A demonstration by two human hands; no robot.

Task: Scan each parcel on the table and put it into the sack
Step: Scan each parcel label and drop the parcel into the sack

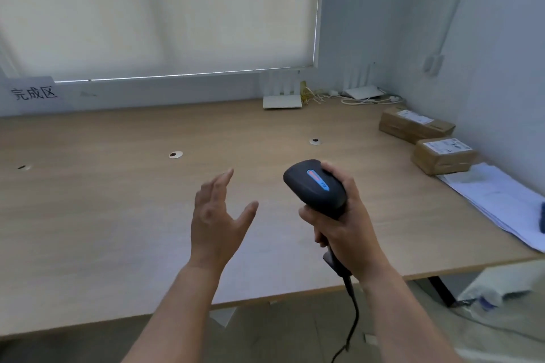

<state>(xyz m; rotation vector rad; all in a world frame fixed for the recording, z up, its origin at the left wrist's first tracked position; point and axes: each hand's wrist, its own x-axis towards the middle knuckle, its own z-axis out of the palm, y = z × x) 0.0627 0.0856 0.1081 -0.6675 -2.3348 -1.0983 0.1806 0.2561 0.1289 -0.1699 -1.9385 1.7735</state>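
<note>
Far left on the wall, a paper sign (34,93) w/ printed characters sits below a drawn roller blind (159,12). Wooden table (103,215) runs wall to wall, w/ round cable holes (175,154) across its middle. Left hand (216,215) hovers over the tabletop, fingers straight and spread, holding nothing. Right hand (343,224) grips a black barcode scanner (317,186), fingers wrapped round its handle, cable hanging past the table edge. Routers (282,94) + cables by the back wall. Far right, two brown parcels (415,124) (442,155) lie just beside each other near the wall; white sheets (498,200) in front of them. White sack (501,283) on the floor at right.
</note>
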